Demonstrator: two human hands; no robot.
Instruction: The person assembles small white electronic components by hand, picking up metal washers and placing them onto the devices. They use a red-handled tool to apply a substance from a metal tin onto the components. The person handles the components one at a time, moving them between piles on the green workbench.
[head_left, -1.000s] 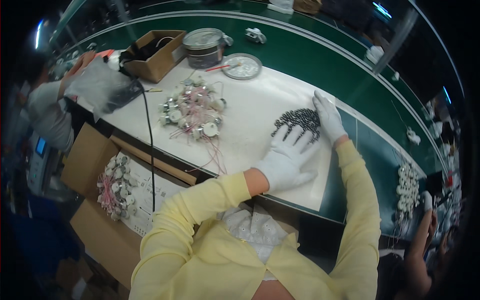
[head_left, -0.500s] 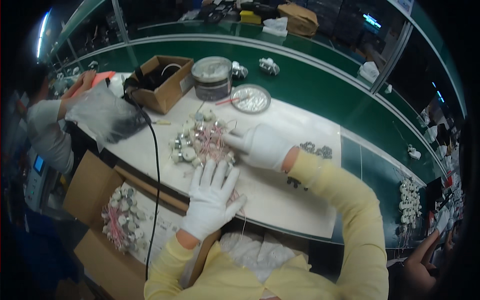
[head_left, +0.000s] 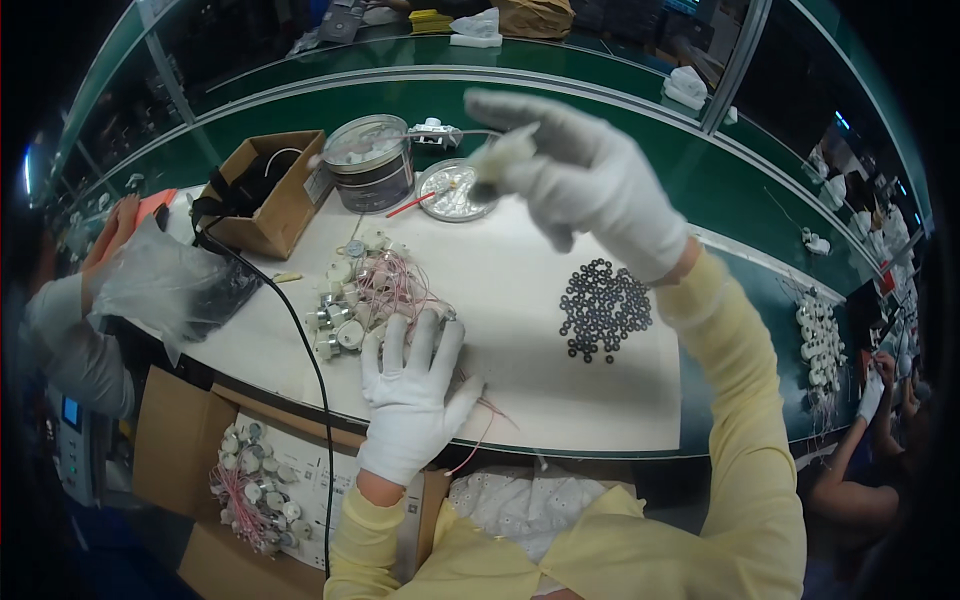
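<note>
The small motor-like part [head_left: 512, 150] is cream-white with a darker end, blurred, and a thin pinkish wire [head_left: 440, 133] trails from it toward the left, passing in front of the tin. It is up in the right hand [head_left: 600, 195], above the table, pinched between the thumb and curled fingers, while the index finger reaches out past it. The left hand [head_left: 408, 405] lies palm down with its fingers spread and relaxed, its fingertips at the near edge of a heap of wired motors [head_left: 385, 285]: white caps, silvery cases, tangled pink leads. Whether it presses on any of them cannot be told. Both hands wear white gloves.

Below the right hand, a patch of black rings [head_left: 605, 305] is spread over the white tabletop [head_left: 540, 400]. Beyond the heap, ahead of the left hand, stand a dark round tin [head_left: 370, 185], a shallow round dish [head_left: 441, 213] with a red stick [head_left: 408, 206] across its rim, and a cardboard carton [head_left: 302, 200]. A black cable [head_left: 312, 365] runs down to the left of the left hand, over a larger cardboard box [head_left: 180, 420] holding more motors [head_left: 255, 485]. Farther ahead of both hands runs a green conveyor [head_left: 290, 112]; co-workers' arms show at either side.
</note>
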